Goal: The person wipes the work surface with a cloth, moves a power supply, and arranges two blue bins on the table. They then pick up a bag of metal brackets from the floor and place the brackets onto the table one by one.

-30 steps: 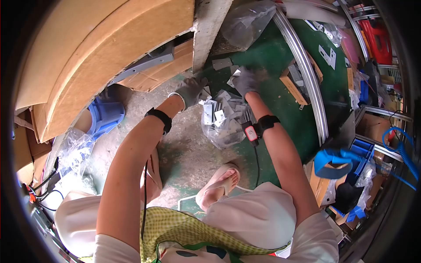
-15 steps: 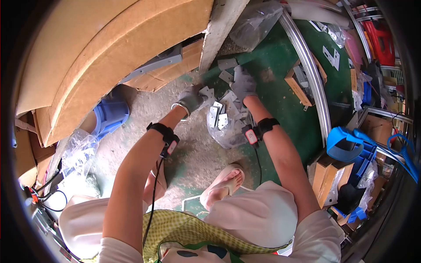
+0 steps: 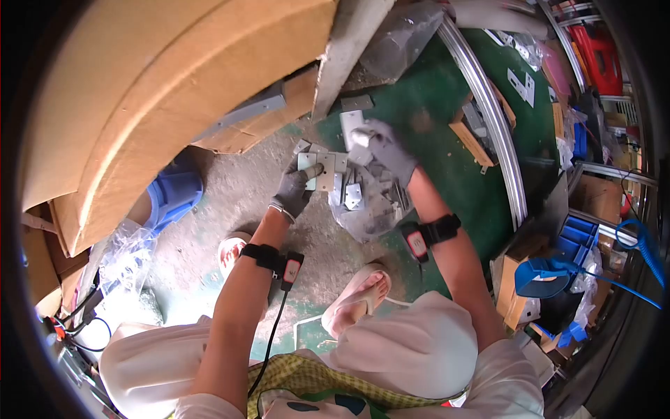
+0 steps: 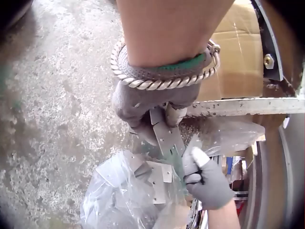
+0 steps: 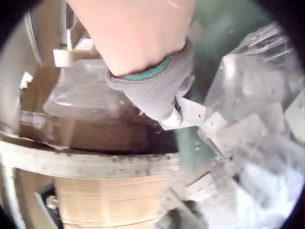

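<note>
In the head view my left hand [image 3: 293,192], in a grey glove, holds a few flat metal plates with small holes [image 3: 325,174], thumb over them. The left wrist view shows these plates [image 4: 166,136] jutting from between its fingers. My right hand [image 3: 394,155], gloved too and blurred, pinches a pale metal plate [image 5: 191,112] just beyond the bag. The left wrist view catches its thumb and fingers around that plate [image 4: 189,164]. Between the hands, nearer my feet, a clear plastic bag [image 3: 364,227] lies open on the floor with many similar plates [image 3: 354,194] in it.
A grey plate [image 3: 357,103] lies on the green floor beyond my hands. At the left stand large cardboard boxes [image 3: 174,77] and a blue bin [image 3: 174,195]. On the right are an aluminium rail [image 3: 488,115], a small wooden box of metal parts [image 3: 469,143] and shelving.
My left hand has come nearer to my body and turned, so several plates now show in it. My right hand has drawn back slightly from the plates on the floor, with a plate in its fingers.
</note>
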Action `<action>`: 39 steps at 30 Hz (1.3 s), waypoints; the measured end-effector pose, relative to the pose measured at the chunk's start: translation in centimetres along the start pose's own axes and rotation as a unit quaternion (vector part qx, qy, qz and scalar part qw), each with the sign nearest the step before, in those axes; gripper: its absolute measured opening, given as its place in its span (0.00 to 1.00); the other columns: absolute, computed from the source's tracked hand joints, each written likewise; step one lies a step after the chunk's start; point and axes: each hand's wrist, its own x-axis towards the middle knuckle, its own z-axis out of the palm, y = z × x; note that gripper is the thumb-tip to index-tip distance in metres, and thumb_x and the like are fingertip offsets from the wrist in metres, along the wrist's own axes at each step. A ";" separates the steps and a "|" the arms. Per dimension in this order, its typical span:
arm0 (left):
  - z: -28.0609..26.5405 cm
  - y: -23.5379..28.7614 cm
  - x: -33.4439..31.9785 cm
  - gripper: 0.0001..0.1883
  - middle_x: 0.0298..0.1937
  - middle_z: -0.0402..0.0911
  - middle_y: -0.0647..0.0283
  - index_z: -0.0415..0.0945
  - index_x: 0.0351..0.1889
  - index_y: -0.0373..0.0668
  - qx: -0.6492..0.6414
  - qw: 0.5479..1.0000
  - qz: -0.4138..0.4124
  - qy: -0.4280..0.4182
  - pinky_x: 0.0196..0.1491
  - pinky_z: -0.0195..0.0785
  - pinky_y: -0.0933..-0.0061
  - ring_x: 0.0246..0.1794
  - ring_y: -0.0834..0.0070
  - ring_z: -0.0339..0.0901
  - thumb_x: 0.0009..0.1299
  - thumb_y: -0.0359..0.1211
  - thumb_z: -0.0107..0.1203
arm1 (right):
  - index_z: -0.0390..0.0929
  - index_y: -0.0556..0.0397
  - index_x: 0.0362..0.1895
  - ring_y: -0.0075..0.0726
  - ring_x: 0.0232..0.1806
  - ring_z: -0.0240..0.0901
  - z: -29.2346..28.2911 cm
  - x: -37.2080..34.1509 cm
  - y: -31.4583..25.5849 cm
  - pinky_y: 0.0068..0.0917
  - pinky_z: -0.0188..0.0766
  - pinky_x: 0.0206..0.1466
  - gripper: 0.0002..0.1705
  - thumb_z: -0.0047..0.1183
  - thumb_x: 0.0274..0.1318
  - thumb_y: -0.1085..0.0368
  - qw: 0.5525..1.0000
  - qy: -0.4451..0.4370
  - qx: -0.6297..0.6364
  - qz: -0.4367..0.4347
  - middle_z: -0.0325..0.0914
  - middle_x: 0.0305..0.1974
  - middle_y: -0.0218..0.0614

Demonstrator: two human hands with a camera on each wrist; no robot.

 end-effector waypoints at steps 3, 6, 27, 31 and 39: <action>2.4 -0.7 -0.1 0.21 0.41 0.78 0.63 0.69 0.52 0.45 -0.130 0.988 -0.036 -0.076 0.46 0.71 0.68 0.41 0.71 0.77 0.65 0.44 0.53 | 0.74 0.55 0.41 0.52 0.35 0.75 3.7 -3.0 -8.2 0.40 0.70 0.38 0.17 0.54 0.50 0.56 0.929 -0.076 -0.361 0.011 0.77 0.33 0.48; 4.6 0.6 -1.2 0.30 0.39 0.79 0.64 0.66 0.56 0.46 -0.135 0.977 -0.062 -0.152 0.48 0.69 0.66 0.36 0.72 0.76 0.63 0.55 0.53 | 0.67 0.53 0.35 0.53 0.32 0.74 4.9 -3.7 -11.1 0.45 0.68 0.34 0.18 0.51 0.53 0.52 0.867 -0.112 -0.486 -0.004 0.76 0.27 0.46; -1.9 -1.6 -1.9 0.14 0.40 0.78 0.67 0.72 0.48 0.46 -0.071 0.993 -0.088 -0.043 0.45 0.72 0.69 0.40 0.74 0.77 0.63 0.33 0.55 | 0.71 0.54 0.45 0.49 0.47 0.71 -0.6 6.9 -0.6 0.40 0.68 0.48 0.21 0.51 0.45 0.60 0.689 -0.087 -0.718 0.051 0.72 0.49 0.47; -1.7 -1.5 -1.6 0.15 0.41 0.79 0.64 0.72 0.48 0.43 -0.053 0.994 -0.093 -0.021 0.48 0.72 0.66 0.41 0.70 0.78 0.64 0.34 0.55 | 0.69 0.55 0.46 0.53 0.45 0.71 1.4 6.4 -1.6 0.46 0.69 0.44 0.26 0.55 0.42 0.55 0.750 -0.014 -0.658 0.062 0.72 0.44 0.48; -1.4 -0.6 -4.0 0.14 0.40 0.78 0.65 0.72 0.47 0.45 -0.073 0.992 -0.097 0.016 0.45 0.73 0.67 0.39 0.71 0.77 0.64 0.32 0.55 | 0.69 0.46 0.50 0.54 0.48 0.69 0.7 7.2 -2.2 0.45 0.70 0.44 0.23 0.50 0.45 0.61 0.722 -0.085 -0.686 -0.019 0.70 0.50 0.41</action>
